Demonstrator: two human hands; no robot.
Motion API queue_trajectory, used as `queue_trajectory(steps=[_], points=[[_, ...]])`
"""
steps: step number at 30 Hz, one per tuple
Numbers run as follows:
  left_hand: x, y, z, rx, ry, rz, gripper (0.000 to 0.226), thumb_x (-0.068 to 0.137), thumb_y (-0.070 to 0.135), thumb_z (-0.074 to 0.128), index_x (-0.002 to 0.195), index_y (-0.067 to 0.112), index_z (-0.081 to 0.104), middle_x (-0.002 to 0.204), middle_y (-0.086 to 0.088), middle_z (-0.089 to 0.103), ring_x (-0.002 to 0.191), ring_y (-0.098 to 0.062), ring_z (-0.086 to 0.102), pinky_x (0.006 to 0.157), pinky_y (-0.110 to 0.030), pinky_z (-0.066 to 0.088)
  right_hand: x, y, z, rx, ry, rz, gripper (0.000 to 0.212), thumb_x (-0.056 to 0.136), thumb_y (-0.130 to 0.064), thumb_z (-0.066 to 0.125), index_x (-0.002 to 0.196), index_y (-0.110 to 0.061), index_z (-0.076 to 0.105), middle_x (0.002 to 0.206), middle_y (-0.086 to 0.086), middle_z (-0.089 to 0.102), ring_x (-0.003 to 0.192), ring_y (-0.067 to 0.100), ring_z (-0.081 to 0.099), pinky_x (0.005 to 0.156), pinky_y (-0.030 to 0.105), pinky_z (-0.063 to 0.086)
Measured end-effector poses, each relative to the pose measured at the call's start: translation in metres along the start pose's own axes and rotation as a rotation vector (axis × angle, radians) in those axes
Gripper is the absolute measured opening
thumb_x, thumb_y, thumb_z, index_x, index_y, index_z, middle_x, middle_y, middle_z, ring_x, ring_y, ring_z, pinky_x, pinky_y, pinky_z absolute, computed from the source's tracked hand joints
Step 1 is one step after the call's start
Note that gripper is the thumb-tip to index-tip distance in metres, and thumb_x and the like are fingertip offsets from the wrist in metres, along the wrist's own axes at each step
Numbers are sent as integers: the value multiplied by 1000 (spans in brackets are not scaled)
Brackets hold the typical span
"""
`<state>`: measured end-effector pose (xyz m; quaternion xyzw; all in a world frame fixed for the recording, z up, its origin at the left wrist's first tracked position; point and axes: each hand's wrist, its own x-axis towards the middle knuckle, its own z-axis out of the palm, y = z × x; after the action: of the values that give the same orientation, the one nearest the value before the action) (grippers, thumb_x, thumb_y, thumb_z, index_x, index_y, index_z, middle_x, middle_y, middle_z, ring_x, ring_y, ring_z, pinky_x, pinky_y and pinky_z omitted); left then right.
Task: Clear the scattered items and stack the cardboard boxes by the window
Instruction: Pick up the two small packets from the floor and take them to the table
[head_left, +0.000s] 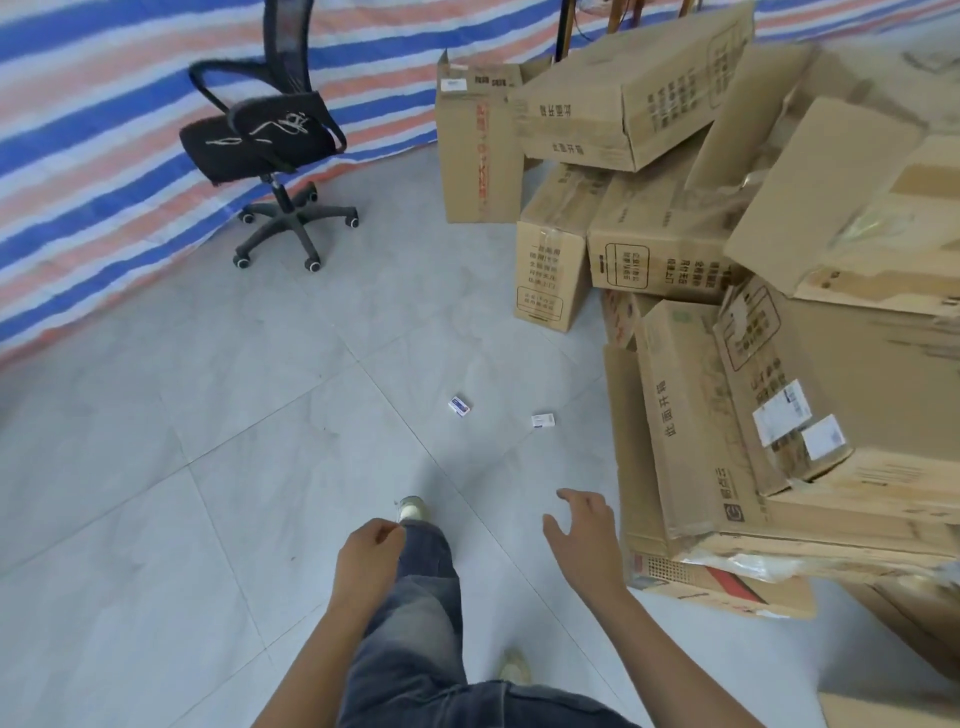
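Pale grey floor tiles (208, 415) with thin dark joints spread out under soft, even light. A tarpaulin (78, 156) striped blue, white and orange closes the room from nine to twelve o'clock. At eleven o'clock a black mesh office chair (270, 135) stands on castors near it.

open floor (322, 415) ahead; cardboard boxes (727, 405) crowd the right.

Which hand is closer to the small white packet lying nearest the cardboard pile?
Right. The right hand hovers open just short of the white packet, slightly to its right; the left hand is farther back and well to its left.
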<state>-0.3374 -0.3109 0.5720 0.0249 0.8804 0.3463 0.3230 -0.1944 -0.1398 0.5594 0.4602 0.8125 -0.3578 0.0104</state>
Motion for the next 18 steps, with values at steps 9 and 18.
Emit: queue_trajectory(steps=[9,18], points=[[153,93,-15,47,-99,52,13,91,9,45,81,6,52,83,-11,55,77,-22,43,59,-25,32,114,-46,-4,11,52,169,40,94,-22,50,133,-14,45,135,4,42,126,17,37,95,20,32],[283,177,-31,94,-282,61,10,87,9,44,78,9,49,80,-8,50,74,-19,40,63,-28,31,221,-122,10,-11,5,275,41,95,-27,47,135,-19,42,140,2,39,127,15,38,99,19,35]])
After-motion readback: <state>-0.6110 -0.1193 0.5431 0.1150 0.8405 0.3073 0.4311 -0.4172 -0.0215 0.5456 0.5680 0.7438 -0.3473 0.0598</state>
